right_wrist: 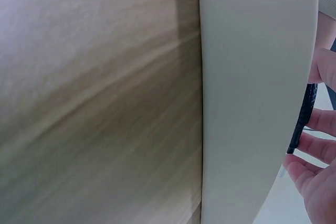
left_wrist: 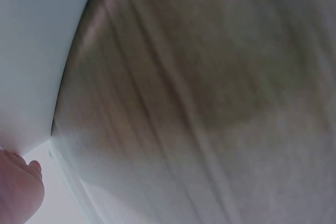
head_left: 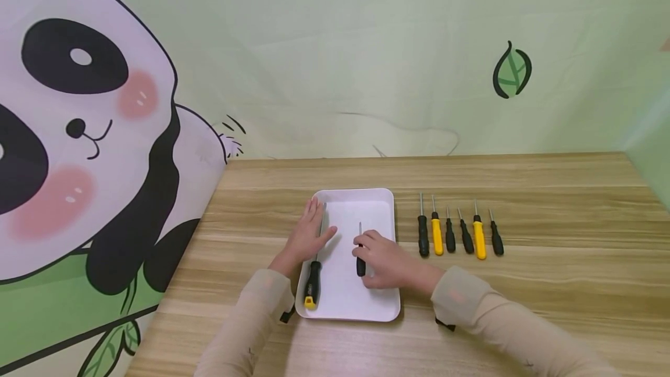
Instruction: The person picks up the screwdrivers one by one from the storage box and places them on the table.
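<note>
A white tray (head_left: 345,311) lies on the wooden table with a long screwdriver (head_left: 312,281) along its left side; that handle is black with a yellow end. My left hand (head_left: 309,236) rests at the tray's left rim, fingers spread out straight beside the long shaft. Over the middle of the tray my right hand (head_left: 384,260) grips a small black-handled screwdriver (head_left: 360,266), its shaft pointing away from me. In the right wrist view, fingers (right_wrist: 320,148) curl about the black handle (right_wrist: 305,109), partly behind the tray's wall.
Right of the tray several screwdrivers stand in a row, shafts pointing away: black ones (head_left: 423,237) and yellow ones (head_left: 479,240). A pale green backdrop (head_left: 408,74) with a printed panda rises behind the table (head_left: 570,237).
</note>
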Tool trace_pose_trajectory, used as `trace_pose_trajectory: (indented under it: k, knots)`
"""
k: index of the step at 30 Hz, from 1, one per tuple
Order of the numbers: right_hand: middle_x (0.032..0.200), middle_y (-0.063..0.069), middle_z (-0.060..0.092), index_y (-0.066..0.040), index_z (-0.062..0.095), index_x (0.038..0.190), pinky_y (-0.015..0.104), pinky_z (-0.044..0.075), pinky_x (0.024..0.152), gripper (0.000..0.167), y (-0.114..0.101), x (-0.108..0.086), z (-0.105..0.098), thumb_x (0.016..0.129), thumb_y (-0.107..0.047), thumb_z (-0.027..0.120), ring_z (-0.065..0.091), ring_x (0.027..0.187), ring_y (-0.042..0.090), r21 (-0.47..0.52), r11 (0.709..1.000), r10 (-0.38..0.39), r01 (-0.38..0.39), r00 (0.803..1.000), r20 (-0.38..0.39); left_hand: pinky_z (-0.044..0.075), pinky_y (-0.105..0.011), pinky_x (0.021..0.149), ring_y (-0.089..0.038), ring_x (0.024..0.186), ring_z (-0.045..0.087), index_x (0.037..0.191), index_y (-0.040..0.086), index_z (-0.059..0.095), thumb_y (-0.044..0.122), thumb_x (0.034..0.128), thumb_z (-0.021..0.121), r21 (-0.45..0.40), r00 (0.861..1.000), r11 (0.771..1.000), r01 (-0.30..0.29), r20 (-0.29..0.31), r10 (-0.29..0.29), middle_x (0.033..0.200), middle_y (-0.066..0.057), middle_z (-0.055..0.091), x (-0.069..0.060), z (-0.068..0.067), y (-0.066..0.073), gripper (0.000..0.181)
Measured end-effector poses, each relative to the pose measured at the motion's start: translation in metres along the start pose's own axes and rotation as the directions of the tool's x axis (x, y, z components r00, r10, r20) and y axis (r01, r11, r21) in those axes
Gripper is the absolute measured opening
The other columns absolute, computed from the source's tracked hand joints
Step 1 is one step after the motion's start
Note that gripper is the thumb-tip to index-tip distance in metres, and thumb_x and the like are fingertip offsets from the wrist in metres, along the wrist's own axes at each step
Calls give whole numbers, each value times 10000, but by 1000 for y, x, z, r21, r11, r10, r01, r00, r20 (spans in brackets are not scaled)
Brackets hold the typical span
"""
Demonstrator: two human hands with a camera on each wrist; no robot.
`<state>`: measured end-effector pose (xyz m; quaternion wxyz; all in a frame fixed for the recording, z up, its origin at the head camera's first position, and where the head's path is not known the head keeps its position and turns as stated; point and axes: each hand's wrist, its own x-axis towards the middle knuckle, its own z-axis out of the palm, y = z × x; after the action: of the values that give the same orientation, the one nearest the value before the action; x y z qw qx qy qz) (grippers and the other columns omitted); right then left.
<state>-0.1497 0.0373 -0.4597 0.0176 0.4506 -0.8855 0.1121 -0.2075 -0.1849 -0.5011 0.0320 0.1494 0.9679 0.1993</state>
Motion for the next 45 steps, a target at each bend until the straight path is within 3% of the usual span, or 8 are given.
trace_pose_trajectory:
  k: [15, 24, 30, 45]
  knots:
    - [1190, 104, 512, -64, 580, 1082, 336, 424, 934, 423, 12, -11, -8, 741, -303, 650, 434, 1088, 240, -1, 1000, -4, 4, 999, -41, 152, -436, 1096, -307, 1369, 48, 1399, -2, 162, 460, 892, 419, 13, 1000, 1000, 0, 13, 0, 1484, -148, 26, 0, -1, 0, 733]
    - [1167, 105, 522, -58, 590, 1046, 326, 449, 902, 397, 19, -19, -13, 723, -279, 659, 447, 1068, 231, 1, 1000, -6, 6, 995, -104, 145, -414, 1101, -315, 1367, 47, 1398, -10, 149, 490, 898, 376, 39, 1000, 999, -19, 25, 18, 1478, -160, 20, 0, -1, -1, 743]
    - [1163, 108, 520, -56, 586, 1041, 329, 458, 880, 392, 25, -23, -15, 724, -280, 647, 453, 1058, 239, -16, 1000, -10, 8, 993, -118, 160, -423, 1096, -302, 1370, 37, 1401, 0, 156, 489, 896, 382, 10, 1000, 1000, -7, 27, 7, 1483, -144, 15, -1, -1, -1, 738]
    - [1121, 116, 538, -33, 596, 998, 321, 471, 839, 395, 38, -34, -21, 685, -257, 682, 460, 1038, 227, -37, 999, -46, 39, 973, -227, 160, -421, 1096, -290, 1373, 35, 1403, 15, 168, 505, 891, 377, -3, 1000, 1000, -3, 25, 3, 1485, -133, 15, -1, -1, -2, 739]
